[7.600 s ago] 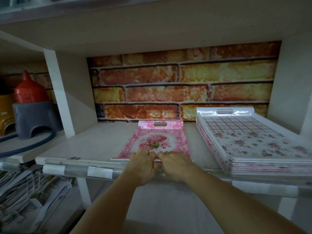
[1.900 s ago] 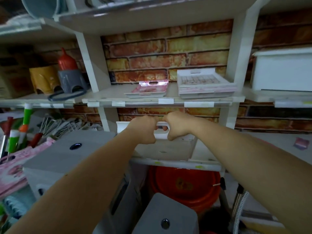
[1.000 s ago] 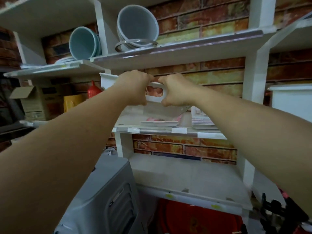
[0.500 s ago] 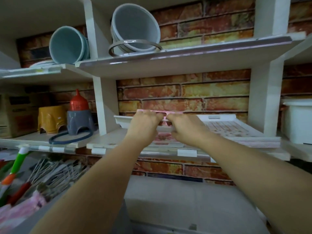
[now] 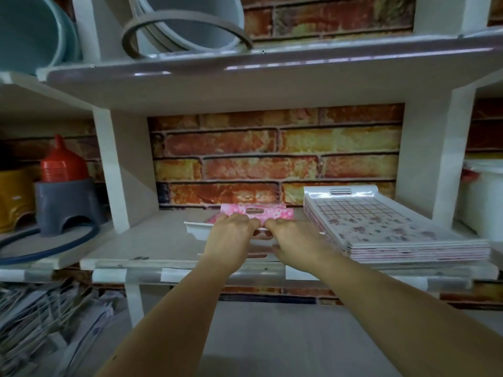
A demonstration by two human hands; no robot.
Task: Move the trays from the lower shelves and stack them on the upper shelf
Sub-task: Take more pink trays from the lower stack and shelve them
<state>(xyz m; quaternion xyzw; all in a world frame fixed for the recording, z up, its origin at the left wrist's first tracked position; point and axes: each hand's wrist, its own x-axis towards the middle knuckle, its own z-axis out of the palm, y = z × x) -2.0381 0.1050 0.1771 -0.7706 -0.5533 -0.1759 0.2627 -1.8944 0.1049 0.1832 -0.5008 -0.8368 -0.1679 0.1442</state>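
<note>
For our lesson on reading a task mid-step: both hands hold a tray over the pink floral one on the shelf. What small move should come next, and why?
Probably lower the white tray onto the pink floral tray and let go. The left hand and right hand grip its near edge, which looks slightly raised above the shelf.

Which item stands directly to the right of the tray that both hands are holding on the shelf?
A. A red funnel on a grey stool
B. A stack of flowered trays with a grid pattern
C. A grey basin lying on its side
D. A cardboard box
B: the left hand and right hand grip the white tray, and the stack of flowered trays lies just right of it on the same shelf.
</note>
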